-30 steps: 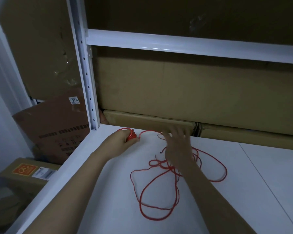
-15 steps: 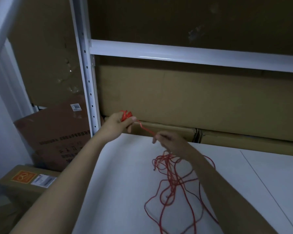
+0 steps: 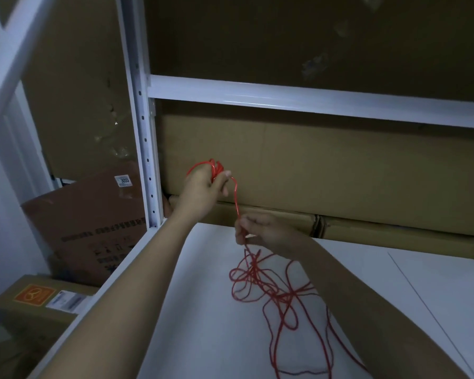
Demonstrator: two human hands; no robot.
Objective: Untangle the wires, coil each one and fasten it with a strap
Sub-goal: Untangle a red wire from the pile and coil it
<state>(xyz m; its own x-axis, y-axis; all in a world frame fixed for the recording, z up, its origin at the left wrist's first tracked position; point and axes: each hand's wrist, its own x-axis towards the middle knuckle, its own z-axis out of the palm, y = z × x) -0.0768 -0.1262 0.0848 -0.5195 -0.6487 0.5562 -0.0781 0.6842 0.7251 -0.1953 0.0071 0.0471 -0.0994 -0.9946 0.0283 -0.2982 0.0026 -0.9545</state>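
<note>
Clearly the coiling step is in hand. The left hand [image 3: 203, 184] is raised above the white shelf [image 3: 203, 310], fingers curled round a small bunch of red wire [image 3: 260, 280] loops that stick out above its knuckles. From that bunch a single strand drops to the right hand [image 3: 263, 231], which hovers just above the shelf and pinches the strand between thumb and fingertips. Below the right hand the remaining wire lies on the shelf in a loose tangle of crossing loops, trailing toward the near edge. No strap is visible. The next move, I judge, calls for feeding more strand up to the left hand as another loop while letting the wire slide through the pinch, and stopping to free any crossing that snags as the tangle lifts off the shelf.
</note>
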